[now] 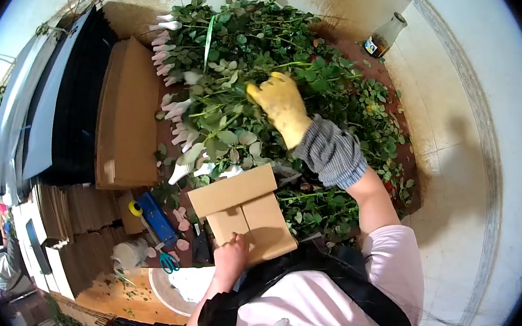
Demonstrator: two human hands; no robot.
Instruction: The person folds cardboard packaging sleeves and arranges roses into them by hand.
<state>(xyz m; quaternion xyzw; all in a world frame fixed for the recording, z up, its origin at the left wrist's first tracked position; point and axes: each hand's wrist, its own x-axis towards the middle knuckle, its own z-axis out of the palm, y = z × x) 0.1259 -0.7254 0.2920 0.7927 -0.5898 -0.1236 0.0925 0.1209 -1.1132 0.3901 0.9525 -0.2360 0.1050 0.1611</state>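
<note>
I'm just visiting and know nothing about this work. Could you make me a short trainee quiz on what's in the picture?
1. Multiple choice: what colour is the glove on the person's right hand?
A) Blue
B) Yellow
C) Red

2. True or false: the left hand is resting on the scissors.

3. Fill the gap: the pale, covered ends of the leafy stems lie towards the picture's ___ side.

Key:
1. B
2. False; it is at the folded brown cardboard.
3. Left
</note>
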